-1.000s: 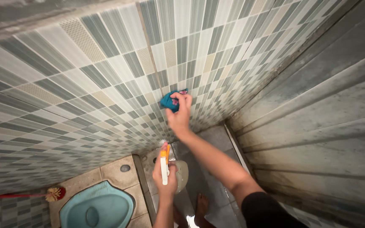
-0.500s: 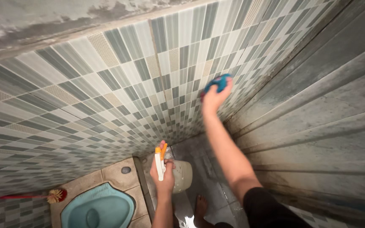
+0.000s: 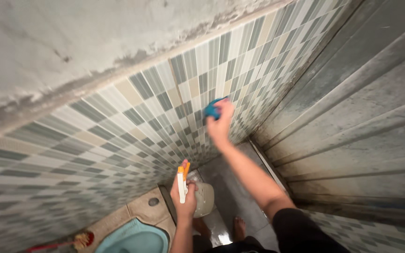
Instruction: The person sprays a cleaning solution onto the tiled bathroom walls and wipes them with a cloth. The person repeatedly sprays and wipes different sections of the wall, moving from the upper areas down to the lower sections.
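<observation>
Pressed flat under the right hand [image 3: 220, 125], a crumpled blue cleaning cloth [image 3: 211, 109] sits against the grey-and-cream tiled wall [image 3: 132, 126] near its corner with the ribbed grey door [image 3: 362, 122], while the left hand [image 3: 187, 201] clasps a white spray bottle with orange trigger [image 3: 182, 183], nozzle toward the tiles.

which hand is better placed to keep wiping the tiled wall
Right. The right hand already presses the blue cloth flat against the tiled wall. The left hand is lower, away from the tiles, occupied holding the spray bottle.
</observation>
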